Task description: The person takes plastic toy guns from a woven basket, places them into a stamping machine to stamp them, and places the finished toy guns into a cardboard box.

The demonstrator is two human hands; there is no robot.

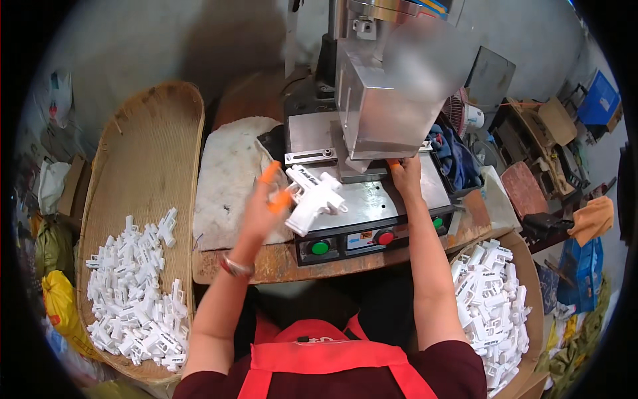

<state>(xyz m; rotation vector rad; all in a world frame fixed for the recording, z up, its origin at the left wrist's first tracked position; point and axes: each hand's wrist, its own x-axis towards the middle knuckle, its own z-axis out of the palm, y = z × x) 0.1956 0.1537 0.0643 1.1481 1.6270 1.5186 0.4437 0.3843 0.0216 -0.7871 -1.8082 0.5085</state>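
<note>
My left hand (256,216), smeared by motion, wears orange covers on its fingers. Two covered fingertips point apart, one of them right beside a white plastic toy pistol (316,199) with dark lettering on its barrel. Whether the fingers grip this piece, I cannot tell. The pistol appears over the front of a bench machine's metal plate (365,199), muzzle toward the upper left. My right hand (407,176) reaches under the machine's box-shaped metal guard (392,113). An orange fingertip cover shows there, while most of the fingers and anything in them are hidden.
Green buttons (320,247) and a red button (385,237) line the machine's front. A woven basket (143,156) at left holds many white toy pistols; a cardboard box (530,266) at right holds more. Left of the machine lies a pale cloth pad (229,179).
</note>
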